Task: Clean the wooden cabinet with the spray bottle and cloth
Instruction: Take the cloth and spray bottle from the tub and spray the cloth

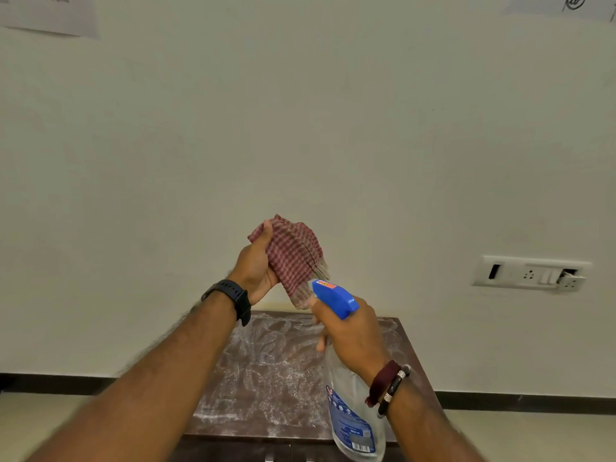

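- A dark wooden cabinet (266, 378) stands against a pale, bare wall (300, 128) above a dark skirting strip, its top filmed with whitish, powdery smears that read as the dirt awaiting removal.
- Nearest the camera, the clear spray bottle (353, 418) hangs tilted over the cabinet's right front edge, its blue-labelled body low and its blue trigger head (335, 296) raised toward the cloth.
- The right hand (353, 335), a dark bracelet and maroon thread at its wrist, is wrapped around the bottle's neck with a finger on the trigger, apparently so that the nozzle can wet the fabric rather than the wood.
- The left hand (256, 265), a black watch (233, 300) on its wrist, grips a red-and-beige checked cloth (296, 258) bunched against the palm and held up in the air above the cabinet's back edge, its lower corner just beside the nozzle.
- Holding the cloth this close likely keeps mist off the wall; wiping has not yet begun.
- Farther off, a white switch-and-socket plate (531, 273) sits on the wall to the right.
- Paper sheets (50, 15) hang at the top corners.
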{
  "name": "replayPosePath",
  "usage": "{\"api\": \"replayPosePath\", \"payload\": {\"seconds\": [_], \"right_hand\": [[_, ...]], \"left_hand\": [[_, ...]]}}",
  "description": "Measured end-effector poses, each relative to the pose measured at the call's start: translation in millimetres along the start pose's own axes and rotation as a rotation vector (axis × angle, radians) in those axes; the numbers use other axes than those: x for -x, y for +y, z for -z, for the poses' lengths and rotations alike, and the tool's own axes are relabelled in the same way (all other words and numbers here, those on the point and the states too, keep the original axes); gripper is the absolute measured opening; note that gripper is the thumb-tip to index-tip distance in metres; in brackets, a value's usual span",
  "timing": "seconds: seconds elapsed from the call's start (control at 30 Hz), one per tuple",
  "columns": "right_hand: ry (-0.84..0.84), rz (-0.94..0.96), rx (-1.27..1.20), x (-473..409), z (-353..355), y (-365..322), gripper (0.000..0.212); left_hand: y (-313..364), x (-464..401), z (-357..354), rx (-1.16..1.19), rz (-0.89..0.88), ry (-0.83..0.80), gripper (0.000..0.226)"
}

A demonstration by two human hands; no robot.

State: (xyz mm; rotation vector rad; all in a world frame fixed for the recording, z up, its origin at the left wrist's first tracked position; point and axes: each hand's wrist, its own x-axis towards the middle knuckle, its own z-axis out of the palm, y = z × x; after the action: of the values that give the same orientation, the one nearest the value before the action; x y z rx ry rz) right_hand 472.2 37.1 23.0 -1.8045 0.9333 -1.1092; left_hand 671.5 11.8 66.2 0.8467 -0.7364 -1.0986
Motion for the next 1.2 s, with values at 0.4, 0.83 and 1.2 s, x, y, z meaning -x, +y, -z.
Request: {"api": "replayPosePath", "payload": {"seconds": [0.4, 0.83, 1.2], "right_hand": [[0.14, 0.082, -0.037, -10.7, 1.4, -17.3, 0.032], [0.223, 0.022, -0.083, 2.2, 43.6, -11.2, 0.027], [0.352, 0.004, -0.173, 18.5, 121.0, 3.3, 0.029]], "left_hand": [[1.5, 5.1, -3.9, -0.023, -0.01, -0.004, 0.046], [-18.5, 6.2, -33.9, -0.03, 0.016, -0.057, 0.046], [-65.8, 3.2, -109.0, -0.046, 0.098, -0.162, 0.05]]}}
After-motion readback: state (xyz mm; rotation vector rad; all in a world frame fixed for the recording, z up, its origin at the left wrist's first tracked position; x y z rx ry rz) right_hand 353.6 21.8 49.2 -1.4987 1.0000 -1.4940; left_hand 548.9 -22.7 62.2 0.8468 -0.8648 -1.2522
